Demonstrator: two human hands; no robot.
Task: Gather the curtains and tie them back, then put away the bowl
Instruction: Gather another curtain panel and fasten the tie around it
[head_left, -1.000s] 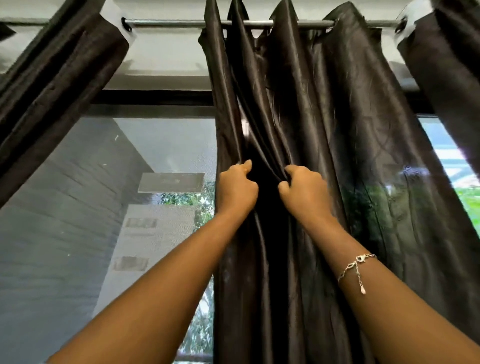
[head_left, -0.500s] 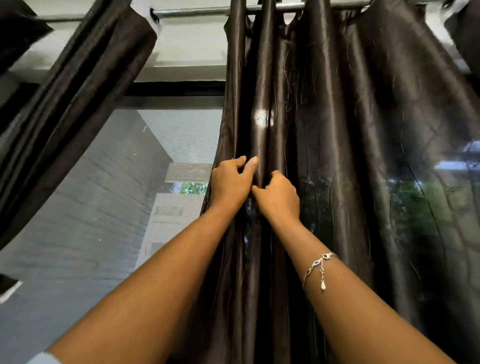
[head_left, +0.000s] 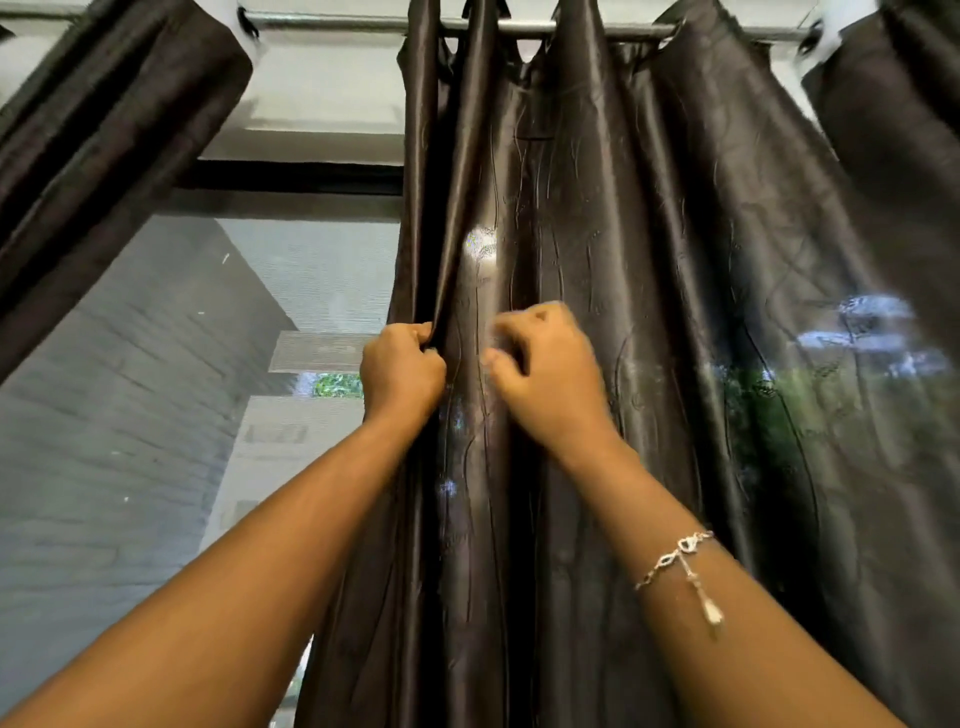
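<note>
**Change.** Half a second ago the two hands met fingertip to fingertip on the curtain (head_left: 675, 260). Now they are apart, with a strip of dark fabric between them. The right hand (head_left: 550, 384) has shifted away from the left hand (head_left: 402, 371), which has closed more tightly on its fold.

**Meaning for the task.** Judged: gathering is under way, pleat by pleat. The right hand is probably going for the next fold to bring it across. No tie-back has been made and none is in view. The bowl is not in view.

**Left hand.** Fingers are curled into a fist round the curtain's outer edge fold, and the fabric runs taut from the knuckles up to the rod (head_left: 332, 21).

**Right hand.** Motion-blurred. The fingers are bent and the thumb points toward the left hand, lying against the cloth. Whether it pinches a fold or only brushes the surface cannot be told. A bracelet (head_left: 675, 558) sits on its forearm, below the hand.

**Curtain.** It hangs from the rod above both hands, bunched near the left hand and still spread wide beyond the right.

**Also present.** Window glass (head_left: 208, 364) is beyond the left hand. A second dark panel (head_left: 104, 130) is above and outward of it.
</note>
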